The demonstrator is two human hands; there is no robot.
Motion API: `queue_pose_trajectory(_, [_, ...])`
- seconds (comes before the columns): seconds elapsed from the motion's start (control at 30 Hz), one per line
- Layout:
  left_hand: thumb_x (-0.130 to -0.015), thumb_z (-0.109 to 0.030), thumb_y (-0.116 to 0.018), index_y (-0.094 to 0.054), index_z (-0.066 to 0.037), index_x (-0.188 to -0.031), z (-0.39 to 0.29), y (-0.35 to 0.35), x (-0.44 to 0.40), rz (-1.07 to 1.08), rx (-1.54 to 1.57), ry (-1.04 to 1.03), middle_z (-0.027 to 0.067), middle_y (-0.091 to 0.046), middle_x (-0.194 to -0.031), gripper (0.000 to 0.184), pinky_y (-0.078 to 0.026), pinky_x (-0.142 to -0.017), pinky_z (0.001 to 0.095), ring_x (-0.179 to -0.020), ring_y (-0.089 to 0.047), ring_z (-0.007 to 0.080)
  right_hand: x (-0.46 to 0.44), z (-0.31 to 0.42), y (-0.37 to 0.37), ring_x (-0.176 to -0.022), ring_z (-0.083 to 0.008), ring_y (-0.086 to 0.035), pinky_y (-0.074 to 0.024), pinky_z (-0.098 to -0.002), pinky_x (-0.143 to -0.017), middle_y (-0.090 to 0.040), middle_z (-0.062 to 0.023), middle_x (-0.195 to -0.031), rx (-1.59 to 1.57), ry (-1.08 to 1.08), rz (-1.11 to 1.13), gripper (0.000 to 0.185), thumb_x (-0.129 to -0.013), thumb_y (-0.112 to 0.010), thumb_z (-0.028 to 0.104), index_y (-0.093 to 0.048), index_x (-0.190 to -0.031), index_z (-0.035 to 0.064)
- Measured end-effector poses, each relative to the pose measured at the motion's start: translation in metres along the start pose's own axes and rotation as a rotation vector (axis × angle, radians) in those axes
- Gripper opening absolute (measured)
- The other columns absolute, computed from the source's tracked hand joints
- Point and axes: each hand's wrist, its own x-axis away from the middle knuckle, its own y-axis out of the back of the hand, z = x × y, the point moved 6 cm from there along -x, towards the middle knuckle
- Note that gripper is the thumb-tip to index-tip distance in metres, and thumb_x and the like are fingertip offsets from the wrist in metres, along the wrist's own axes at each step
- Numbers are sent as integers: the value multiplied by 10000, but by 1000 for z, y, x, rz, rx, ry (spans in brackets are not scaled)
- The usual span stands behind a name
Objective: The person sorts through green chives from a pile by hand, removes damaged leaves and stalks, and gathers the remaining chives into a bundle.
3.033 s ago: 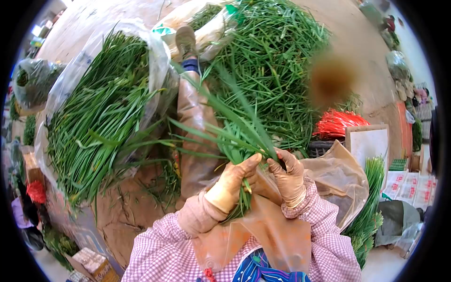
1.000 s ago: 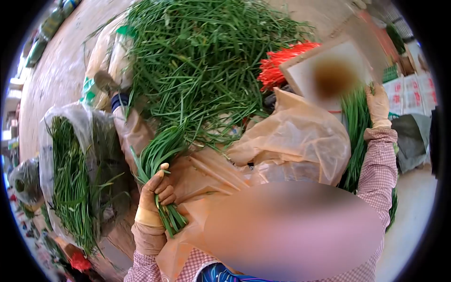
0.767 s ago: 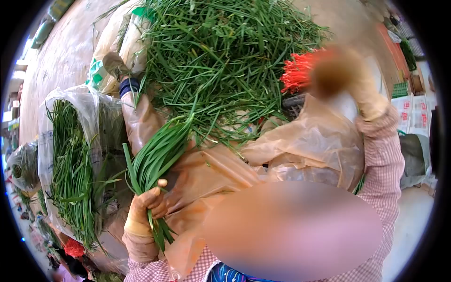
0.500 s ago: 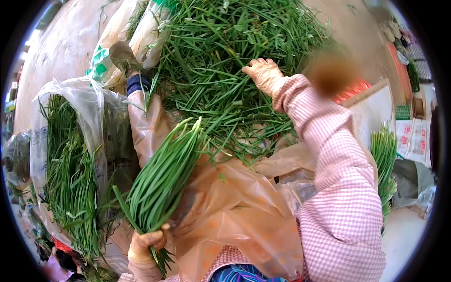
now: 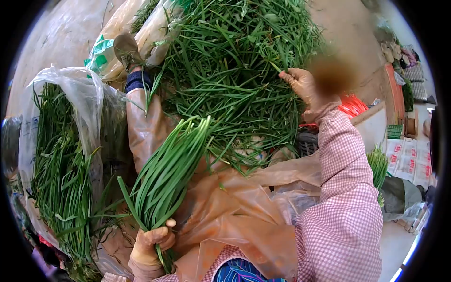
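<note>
My gloved left hand is wrapped round the lower end of a bunch of garlic chives at the lower left, above my lap. The bunch slants up to the right, its pale cut ends uppermost and together. At the right side of a big loose heap of chives, my gloved right hand has its fingers pinched on what looks like a single chive stalk. A brown blur covers part of the view beside that hand.
A clear plastic bag packed with chives stands at left. More long bags lie beyond my shoe. Red plastic strands and a white board are at right, near another chive bundle. A brown apron covers my lap.
My right hand has moved right and slightly down across the heap, its fingers going from spread to pinched. My left hand still holds the bunch, now slightly farther right in view.
</note>
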Motion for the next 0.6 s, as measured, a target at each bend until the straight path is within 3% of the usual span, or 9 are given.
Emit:
queue_pose_trajectory(0.03, [-743,-123,-641,-583,46,-960,4,-3,-1,15,30,2,-21,-379,-515,282,-235,-396,220,-403,-286,73,2,-2,10,-820,-280,-603,-459,-347,-757,-646,-120,-927,234,-27,-8,312,-873,-549,292,-599,-1046,38])
queue_pose_trajectory(0.07, [-756,-139,-647,-586,25,-972,9,-4,-1,25,59,6,-33,-355,-505,277,-234,-392,216,-399,-279,69,9,-6,18,-810,-297,-612,-467,-372,-761,-646,-133,-917,440,137,-229,283,-882,-508,248,-584,-1083,64])
queue_pose_trajectory(0.17, [-795,-139,-623,-589,-5,-999,15,-8,-4,121,69,7,-38,-329,-493,247,-224,-375,215,-387,-259,67,22,27,13,-846,-301,-617,-464,-398,-778,-641,-142,-923,635,-65,-24,260,-849,-480,144,-585,-1080,88])
queue_pose_trajectory(0.23, [-805,-135,-611,-588,-7,-1005,21,-10,-6,145,80,11,-37,-326,-491,238,-225,-374,217,-385,-257,69,18,26,-28,-851,-296,-616,-476,-391,-753,-637,-125,-872,508,323,18,225,-824,-480,113,-615,-1005,121])
queue_pose_trajectory(0.3, [-819,-133,-596,-586,-10,-1015,25,-10,-7,153,128,49,-37,-321,-488,231,-228,-374,222,-384,-260,73,7,20,-70,-839,-295,-605,-478,-372,-761,-622,-106,-839,482,467,-2,197,-828,-483,132,-617,-973,136])
queue_pose_trajectory(0.4, [-834,-128,-579,-585,-12,-1021,26,-5,-8,175,175,61,-38,-317,-486,221,-232,-376,224,-384,-261,76,-12,14,-105,-1030,-270,-532,-430,-411,-838,-569,-93,-1075,817,344,-12,227,-823,-500,135,-590,-1031,151])
queue_pose_trajectory(0.43, [-834,-128,-579,-585,-12,-1021,27,-4,-8,168,180,62,-38,-317,-486,221,-232,-376,224,-384,-261,76,-20,3,-109,-1079,-255,-495,-394,-421,-873,-541,-88,-1133,894,139,30,244,-816,-508,141,-586,-1047,158])
queue_pose_trajectory(0.53, [-849,-139,-566,-588,-16,-1019,24,-5,-11,180,157,64,-40,-310,-483,211,-236,-375,226,-384,-258,76,-21,-15,-109,-1063,-259,-503,-380,-425,-889,-556,-79,-1100,977,3,206,246,-797,-554,178,-624,-1033,182])
queue_pose_trajectory(0.6, [-858,-150,-561,-582,-22,-1030,23,-8,-13,217,185,42,-42,-302,-484,216,-235,-373,224,-384,-258,74,-20,-15,-99,-974,-247,-546,-413,-389,-852,-609,-69,-999,739,118,130,227,-803,-597,249,-635,-1013,169])
